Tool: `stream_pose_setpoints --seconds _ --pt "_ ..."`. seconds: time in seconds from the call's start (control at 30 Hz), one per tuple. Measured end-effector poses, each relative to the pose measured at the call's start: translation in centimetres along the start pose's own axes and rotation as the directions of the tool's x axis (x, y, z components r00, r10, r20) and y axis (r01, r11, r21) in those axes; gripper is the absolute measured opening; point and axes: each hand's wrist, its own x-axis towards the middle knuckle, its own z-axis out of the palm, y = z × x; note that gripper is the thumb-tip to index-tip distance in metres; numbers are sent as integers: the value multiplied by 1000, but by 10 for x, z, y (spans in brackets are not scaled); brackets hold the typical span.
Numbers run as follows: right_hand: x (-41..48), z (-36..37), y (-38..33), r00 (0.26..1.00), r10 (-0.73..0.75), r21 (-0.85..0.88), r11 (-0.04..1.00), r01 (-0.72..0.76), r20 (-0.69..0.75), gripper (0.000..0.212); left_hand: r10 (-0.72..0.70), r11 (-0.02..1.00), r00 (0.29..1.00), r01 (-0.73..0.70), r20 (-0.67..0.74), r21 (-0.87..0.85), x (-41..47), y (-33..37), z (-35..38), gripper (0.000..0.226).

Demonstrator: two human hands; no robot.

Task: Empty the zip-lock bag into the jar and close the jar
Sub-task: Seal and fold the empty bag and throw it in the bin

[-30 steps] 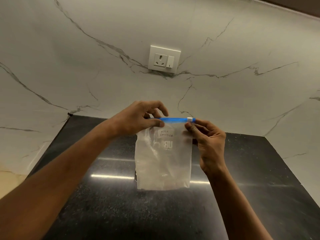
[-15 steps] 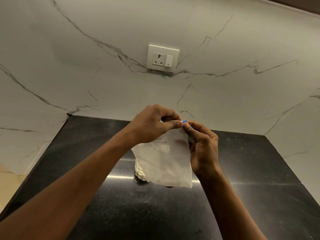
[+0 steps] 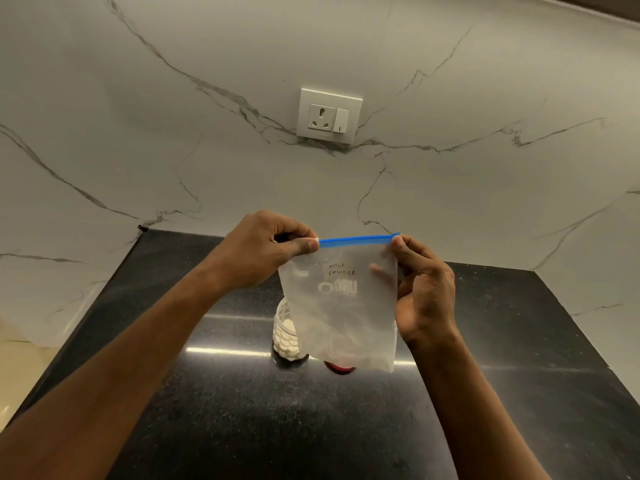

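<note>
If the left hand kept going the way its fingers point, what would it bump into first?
The left hand points sideways along the blue zipper strip of the zip-lock bag, so it would probably meet the right hand pinching the other end. Depth is hard to judge here.

Both arms raised forward, left hand (image 3: pixel 263 249) pinching, right hand (image 3: pixel 424 292) pinching
</note>
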Motion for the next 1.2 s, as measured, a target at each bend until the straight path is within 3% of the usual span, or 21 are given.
stream_pose_setpoints --seconds 0.23,0.33,0.43,0.5,0.6,0.7,0.77,0.87,1.03,1.2 --pt "4 -1 -4 998 37 55 998 -34 -54 8 9 1000 998 -10 -68 -11 -7 -11 -9 12" --pt "4 0 -3 996 75 71 995 -72 -38 15 27 999 993 -30 -116 -27 -9 -12 -10 14" --pt "5 2 -4 994 108 115 987 -110 23 16 -72 975 992 47 -108 -218 -12 -16 -5 45" --pt "8 2 -5 991 119 146 981 -126 55 13 -199 875 980 186 18 -446 -18 -22 5 67" --pt "12 2 -2 989 126 126 983 -134 72 30 -232 802 958 285 166 -526 -32 -32 32 45" --pt "11 -3 6 983 102 -50 994 -96 151 43 -299 780 953 277 56 -561 -39 -38 50 16" --pt "4 -9 14 955 108 -253 967 -36 276 50 -354 747 935 285 4 -601 -37 -41 51 20" --pt "-5 -19 28 908 170 -461 887 28 383 42 -374 730 927 300 9 -614 -36 -41 48 24" --pt "-5 -25 28 928 160 -419 908 -5 336 31 -383 639 915 359 123 -681 -37 -45 42 30" --pt "-5 -29 26 937 213 -274 952 -135 277 38 -366 530 911 372 190 -762 -41 -51 40 31"
